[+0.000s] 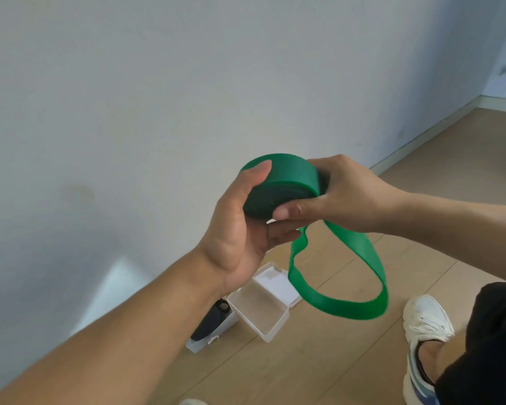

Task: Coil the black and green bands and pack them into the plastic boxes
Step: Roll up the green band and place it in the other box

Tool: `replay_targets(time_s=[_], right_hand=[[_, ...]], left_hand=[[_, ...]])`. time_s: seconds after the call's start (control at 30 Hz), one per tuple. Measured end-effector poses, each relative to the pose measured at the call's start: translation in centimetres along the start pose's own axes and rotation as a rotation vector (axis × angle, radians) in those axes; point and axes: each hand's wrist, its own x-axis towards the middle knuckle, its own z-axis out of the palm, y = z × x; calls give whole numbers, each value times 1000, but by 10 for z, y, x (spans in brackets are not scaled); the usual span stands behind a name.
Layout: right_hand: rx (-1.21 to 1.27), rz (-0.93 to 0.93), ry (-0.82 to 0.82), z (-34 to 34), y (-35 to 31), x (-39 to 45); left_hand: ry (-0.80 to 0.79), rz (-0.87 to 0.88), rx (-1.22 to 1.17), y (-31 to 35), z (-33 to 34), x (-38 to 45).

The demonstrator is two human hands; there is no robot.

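Note:
A green band (292,176) is partly wound into a thick coil held in mid-air between both hands. My left hand (240,226) cups the coil from the left, thumb on its top edge. My right hand (339,194) grips the coil from the right, thumb pressed under it. The band's loose end hangs below as a wide loop (362,308). On the floor lies an open clear plastic box (263,314) with its lid folded back. To its left, a second plastic box (205,343) holds the coiled black band (211,320), partly hidden by my left forearm.
A pale wall (158,97) rises just behind the boxes, meeting the wooden floor (319,369) along a skirting board. My right foot in a white shoe (424,331) and a black trouser leg sit at the lower right.

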Motion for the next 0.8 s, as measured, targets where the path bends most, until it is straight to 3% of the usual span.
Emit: replay_targets(time_s=[0.2,0.3,0.4,0.47,0.53,0.67,0.8], right_hand=[[-165,100,-63,1,-1,-2],[-426,175,-38,3,2,-2],[-636,126,-10,12,3,-5],[-681,85,-2,17,3,-8],[-597,93,-7,17,1,-8],[-209,111,-40,8,1,-3],[-113,62,-68,5,6,-1]], left_hand=[[-130,-164,54,-2,-16,5],[23,-188,181,4,-21,6],[86,-131,393,-3,-9,4],[196,-99,387,-11,1,5],[264,-73,341,-12,5,7],[241,-92,298,-3,-2,10],[177,-105,282,-2,-7,9]])
